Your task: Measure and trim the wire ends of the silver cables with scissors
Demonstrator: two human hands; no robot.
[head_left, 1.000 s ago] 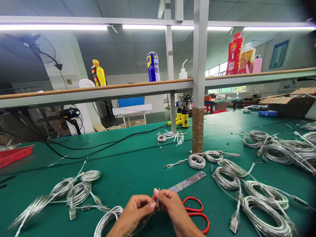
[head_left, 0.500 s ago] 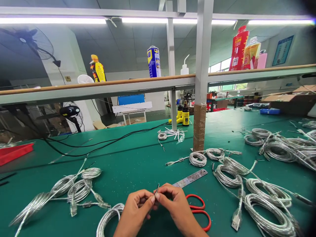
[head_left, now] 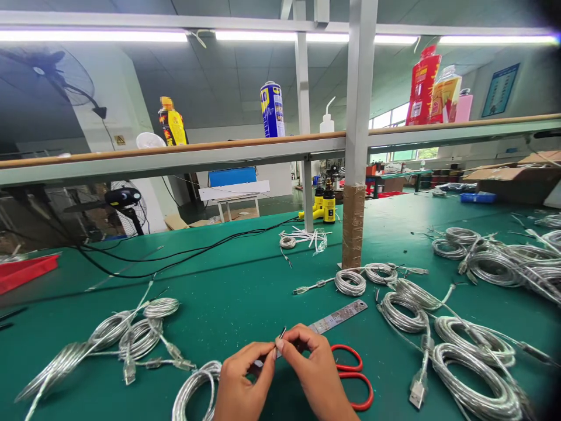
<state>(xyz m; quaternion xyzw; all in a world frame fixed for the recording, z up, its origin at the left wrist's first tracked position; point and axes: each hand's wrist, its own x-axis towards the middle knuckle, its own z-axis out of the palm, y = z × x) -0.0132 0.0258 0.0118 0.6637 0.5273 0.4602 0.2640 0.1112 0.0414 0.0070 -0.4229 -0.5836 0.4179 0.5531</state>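
Note:
My left hand and my right hand meet low in the middle of the view, fingertips pinched together. Between them they hold a thin dark twist tie whose short end sticks up. A coil of silvery cable lies under my left hand; whether the tie goes round it is hidden by my fingers. Red-handled scissors lie just right of my right hand. A steel ruler lies beyond my fingers on the green table.
Several coiled silvery cables lie at left and many more at right. A taped post rises from the table. A shelf above holds a blue spray can and bottles. Black cords cross the far table.
Both hands have shifted slightly lower and closer to me while working the tie; the tie's end now sits lower between my fingertips. The camera tilted down a little at first.

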